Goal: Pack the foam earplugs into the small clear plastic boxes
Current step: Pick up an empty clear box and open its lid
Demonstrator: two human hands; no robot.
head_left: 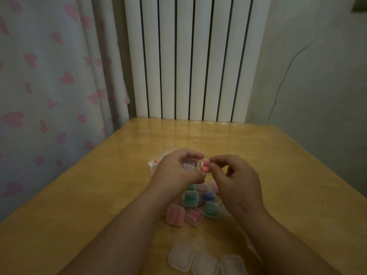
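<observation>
Gripping clear box (189,165) in L hand (176,172), fingers curled round it, above table (99,185); pinching pink earplug (205,168) betw. R hand (238,185) fingers at box edge; could spring out or drop if released before seated, foam being squashy.

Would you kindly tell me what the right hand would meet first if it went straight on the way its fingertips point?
Most likely the clear box held in the left hand: the right hand, pinching a pink earplug, points leftward at it, though depth is unclear.
</observation>
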